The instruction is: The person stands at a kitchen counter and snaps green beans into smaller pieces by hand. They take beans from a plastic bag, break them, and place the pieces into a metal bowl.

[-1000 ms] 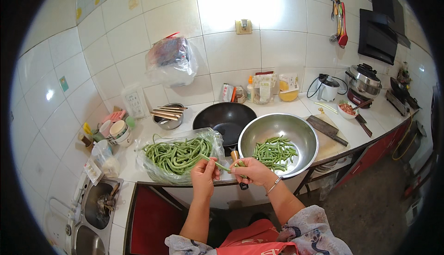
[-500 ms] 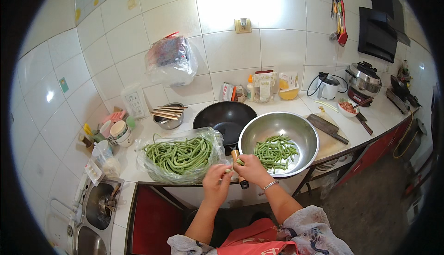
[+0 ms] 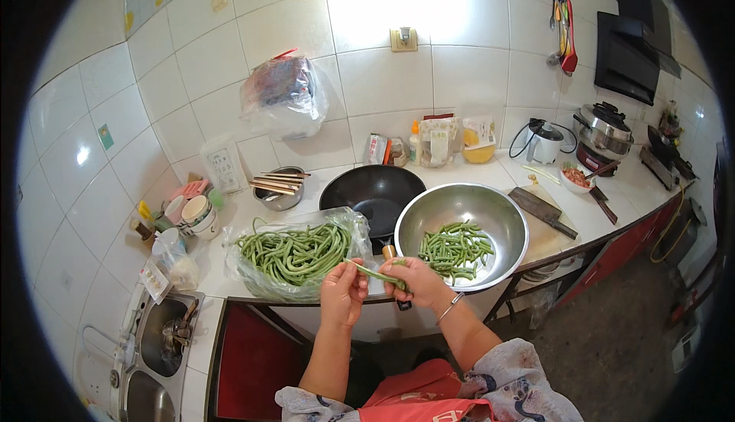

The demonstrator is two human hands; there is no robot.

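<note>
A green bean [image 3: 372, 273] stretches between my two hands at the counter's front edge. My left hand [image 3: 344, 290] pinches one end of it. The fingers of my right hand [image 3: 417, 283] are closed around the other part, in front of the black wok's handle. Left of the hands, a clear plastic bag [image 3: 268, 288] lies open with a heap of long green beans [image 3: 298, 252] in it. To the right, a wide steel bowl [image 3: 511, 227] holds short cut bean pieces [image 3: 457, 252].
Behind the hands sits a black wok [image 3: 373, 192], its handle pointing toward me. A cleaver [image 3: 536, 206] rests on a cutting board right of the bowl. Beyond are a small bowl of chopped meat [image 3: 576, 177] and a knife. A double sink [image 3: 164, 345] is at the left.
My hands have lifted slightly, the left moving a little leftward. A longer stretch of bean now shows between them.
</note>
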